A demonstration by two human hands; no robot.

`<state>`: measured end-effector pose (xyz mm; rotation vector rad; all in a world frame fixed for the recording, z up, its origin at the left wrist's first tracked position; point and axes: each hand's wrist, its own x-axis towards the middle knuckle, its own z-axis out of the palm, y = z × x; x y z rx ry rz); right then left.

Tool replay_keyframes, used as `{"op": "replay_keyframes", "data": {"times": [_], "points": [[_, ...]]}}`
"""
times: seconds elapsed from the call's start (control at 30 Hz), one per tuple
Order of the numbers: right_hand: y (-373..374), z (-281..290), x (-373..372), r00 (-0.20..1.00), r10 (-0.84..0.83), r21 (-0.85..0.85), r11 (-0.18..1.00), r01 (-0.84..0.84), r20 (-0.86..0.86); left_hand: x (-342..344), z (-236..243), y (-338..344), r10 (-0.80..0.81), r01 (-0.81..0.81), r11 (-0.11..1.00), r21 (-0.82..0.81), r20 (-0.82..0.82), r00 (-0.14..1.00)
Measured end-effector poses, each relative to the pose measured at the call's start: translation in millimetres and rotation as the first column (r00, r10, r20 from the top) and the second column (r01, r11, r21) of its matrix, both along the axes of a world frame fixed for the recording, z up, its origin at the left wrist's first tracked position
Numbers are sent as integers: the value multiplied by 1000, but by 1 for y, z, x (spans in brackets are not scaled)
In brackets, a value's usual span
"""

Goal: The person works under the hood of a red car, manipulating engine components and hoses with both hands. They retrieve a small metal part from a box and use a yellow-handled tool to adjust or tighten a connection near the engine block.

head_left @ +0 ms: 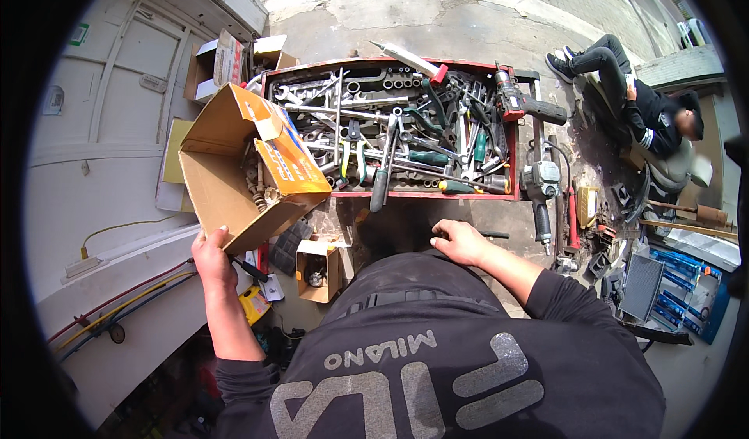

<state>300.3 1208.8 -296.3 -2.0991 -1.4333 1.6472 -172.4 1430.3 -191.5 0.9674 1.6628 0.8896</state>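
Cardboard box [234,166] in L hand [212,258]; R hand [460,241] maybe empty; 1 toolbox [511,138].

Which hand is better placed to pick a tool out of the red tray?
Probably the right hand: it is empty and sits just below the red tool tray. The left hand is busy gripping the open cardboard box at its lower edge.

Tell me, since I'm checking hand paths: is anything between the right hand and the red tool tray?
Nothing visible. The right hand rests on bare ground just below the red tool tray; only a dark screwdriver handle overhangs the edge, off to its left.
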Motion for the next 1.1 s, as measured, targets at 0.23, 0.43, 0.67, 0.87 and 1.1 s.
{"op": "replay_keyframes", "data": {"times": [0.23, 0.43, 0.67, 0.87, 1.1], "points": [[-11, -10, 36, 988, -104, 181, 980, 82, 111, 20, -34, 7, -257, 246, 966, -82, -167, 952], [-8, -18, 43, 987, -125, 220, 970, 101, 98, 2, -48, 2, -214, 196, 964, -181, -85, 973], [-14, -18, 54, 950, -171, 414, 909, 50, 260, -9, -59, -1, -158, 137, 956, -259, -62, 986], [9, -33, 89, 868, -201, 378, 925, 17, 455, -3, -55, -2, -138, 120, 956, -267, -49, 989], [46, -37, 106, 894, -135, 265, 964, 19, 428, -1, -54, -2, -146, 119, 955, -273, -80, 986]]}}
